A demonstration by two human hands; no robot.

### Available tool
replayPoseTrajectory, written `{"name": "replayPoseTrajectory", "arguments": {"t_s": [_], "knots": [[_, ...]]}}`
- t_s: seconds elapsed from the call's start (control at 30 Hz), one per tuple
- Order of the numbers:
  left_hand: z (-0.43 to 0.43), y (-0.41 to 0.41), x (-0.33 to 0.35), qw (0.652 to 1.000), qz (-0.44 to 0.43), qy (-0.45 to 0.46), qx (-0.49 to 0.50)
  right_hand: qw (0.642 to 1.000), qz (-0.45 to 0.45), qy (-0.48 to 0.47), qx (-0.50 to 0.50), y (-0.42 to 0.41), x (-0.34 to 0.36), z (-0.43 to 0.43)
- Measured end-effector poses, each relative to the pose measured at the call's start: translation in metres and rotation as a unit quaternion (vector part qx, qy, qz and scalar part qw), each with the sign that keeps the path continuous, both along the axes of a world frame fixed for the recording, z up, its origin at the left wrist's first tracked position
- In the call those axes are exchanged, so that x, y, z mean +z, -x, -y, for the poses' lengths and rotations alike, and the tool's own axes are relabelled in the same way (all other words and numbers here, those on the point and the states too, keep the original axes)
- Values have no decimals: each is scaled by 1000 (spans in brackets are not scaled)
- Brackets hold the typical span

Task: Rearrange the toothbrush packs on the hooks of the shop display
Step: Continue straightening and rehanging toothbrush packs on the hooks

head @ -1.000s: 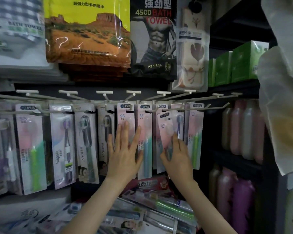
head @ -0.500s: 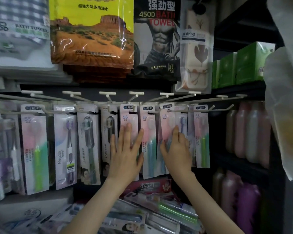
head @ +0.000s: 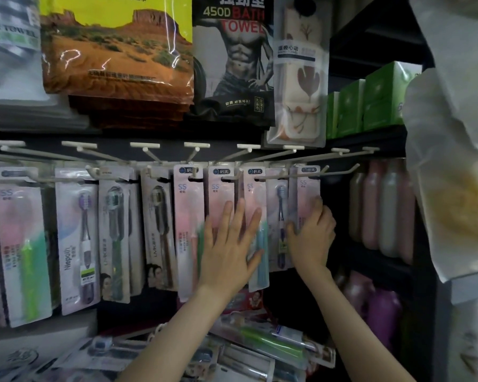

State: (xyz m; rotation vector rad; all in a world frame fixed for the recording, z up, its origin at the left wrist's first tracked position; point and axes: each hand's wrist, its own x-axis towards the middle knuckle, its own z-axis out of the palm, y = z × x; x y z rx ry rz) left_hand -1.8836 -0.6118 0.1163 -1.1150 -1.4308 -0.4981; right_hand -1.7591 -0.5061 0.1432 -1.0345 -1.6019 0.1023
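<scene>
Toothbrush packs (head: 189, 216) hang in a row from the white hooks (head: 196, 145) of the display, each threaded on through a slot in its card top. My right hand (head: 312, 238) has the rightmost pack (head: 305, 188) clamped across its width, thumb on the left edge and fingers curled over the right. I hold it by the edges, I think, because the face is a slippery blister and the edges give me control to slide it along its hook. My left hand (head: 229, 244) lies flat with straight, spread fingers, gripping nothing. It presses on the neighbouring packs (head: 253, 194), probably to stop them swinging or riding along while I work beside them.

The packs are thin card, pink fading to white, fronted with clear glossy plastic over slim brushes with green, blue or dark handles. They look light and bendy, so a hard squeeze would probably buckle them.

To the right stand smooth pink and pale bottles (head: 381, 210). Above those sit square green boxes (head: 378, 97), and over the hooks hang bagged towels (head: 116, 51) in shiny, crinkled film.
</scene>
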Motion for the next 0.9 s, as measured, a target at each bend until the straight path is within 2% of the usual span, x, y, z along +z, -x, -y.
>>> {"name": "replayPoseTrajectory", "arguments": {"t_s": [0.1,0.2,0.33,0.47,0.67,0.9], "knots": [[-18,-3,-2,999,-16,29,29,999,-3,41,33,1,4,-14],[-30,-3,-6,997,-21,39,68,998,-31,27,56,1,8,-26],[-34,2,-5,997,-11,38,71,982,-112,64,141,-5,11,-34],[-34,5,-6,996,-21,54,74,974,-128,76,169,-9,12,-36],[-28,5,-5,994,-32,72,75,987,-57,18,148,-21,14,-34],[-30,-3,0,994,-31,93,52,979,-47,14,200,-41,31,-23]]}}
